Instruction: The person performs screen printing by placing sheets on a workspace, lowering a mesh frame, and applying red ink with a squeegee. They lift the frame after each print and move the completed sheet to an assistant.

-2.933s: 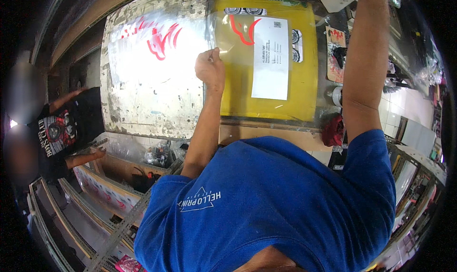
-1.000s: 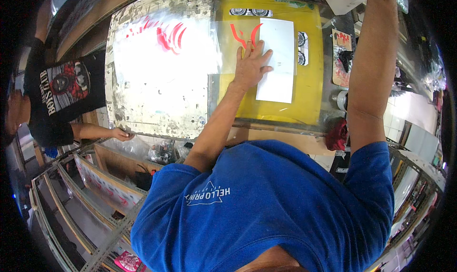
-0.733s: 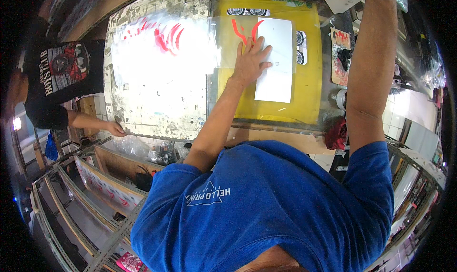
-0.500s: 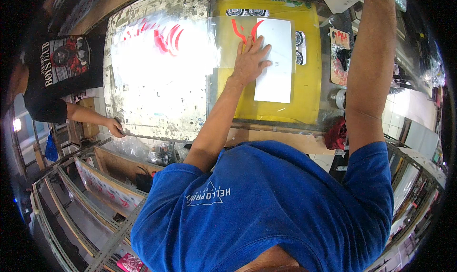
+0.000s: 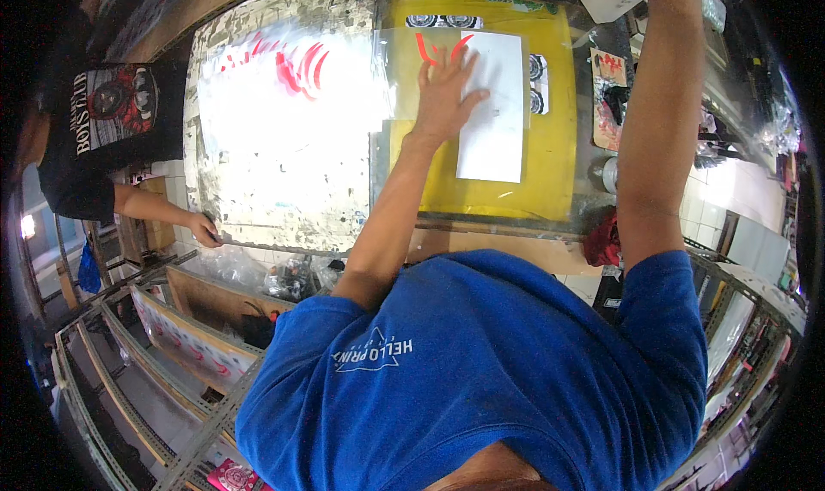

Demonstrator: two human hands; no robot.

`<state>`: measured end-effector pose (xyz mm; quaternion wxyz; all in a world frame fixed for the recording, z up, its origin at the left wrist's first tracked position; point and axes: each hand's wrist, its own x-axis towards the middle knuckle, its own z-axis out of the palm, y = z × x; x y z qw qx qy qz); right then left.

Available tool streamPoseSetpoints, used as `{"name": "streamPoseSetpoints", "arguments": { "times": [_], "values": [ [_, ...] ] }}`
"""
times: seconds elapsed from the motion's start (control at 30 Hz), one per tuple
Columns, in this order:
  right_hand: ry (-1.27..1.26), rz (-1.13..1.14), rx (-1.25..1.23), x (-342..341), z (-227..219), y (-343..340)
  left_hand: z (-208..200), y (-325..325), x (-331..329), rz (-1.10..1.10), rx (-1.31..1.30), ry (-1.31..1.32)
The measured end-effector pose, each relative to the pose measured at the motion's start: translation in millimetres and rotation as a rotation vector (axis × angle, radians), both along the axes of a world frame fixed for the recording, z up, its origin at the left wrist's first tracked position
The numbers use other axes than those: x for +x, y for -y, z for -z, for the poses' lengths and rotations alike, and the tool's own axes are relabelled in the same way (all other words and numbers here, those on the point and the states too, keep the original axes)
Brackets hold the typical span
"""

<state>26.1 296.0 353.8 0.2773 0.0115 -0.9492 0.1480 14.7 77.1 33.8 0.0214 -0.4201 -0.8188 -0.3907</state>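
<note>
My left hand (image 5: 444,102) is open, fingers apart, over a white paper sheet (image 5: 491,143) and a clear film. Beneath lies a yellow panel (image 5: 550,168), perhaps a printing screen. Red curved marks (image 5: 422,44) show just past my fingertips, partly covered by them. Whether my palm presses down or hovers, I cannot tell. My right forearm (image 5: 663,104) reaches up past the far edge of the picture, so that hand is out of sight. Black-and-white printed pieces (image 5: 539,85) show beside the paper and beyond it.
A paint-spotted board (image 5: 284,203) with red marks lies to the left under strong glare. At its near left corner is a co-worker's hand (image 5: 206,230). An ink-stained card (image 5: 608,100) and a dark red cloth (image 5: 601,240) lie on the right. Metal racks (image 5: 112,336) stand at lower left.
My left hand has slid slightly away from me, and its fingertips now cover more of the red marks. My right arm stays raised. The whole view has shifted a little.
</note>
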Motion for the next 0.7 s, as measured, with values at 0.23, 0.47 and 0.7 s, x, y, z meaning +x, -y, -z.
{"name": "streamPoseSetpoints", "arguments": {
  "times": [0.23, 0.47, 0.7],
  "values": [
    [-0.090, 0.184, -0.002, 73, 96, 35, -101, 51, 10, -0.067, 1.133, 0.494],
    [0.290, 0.032, -0.230, 112, 193, 88, -2, 127, 63, -0.325, 0.597, 0.678],
    [0.522, 0.118, 0.030, 120, 283, 101, 36, 141, 72, -0.447, 0.052, 0.015]
  ]
}}
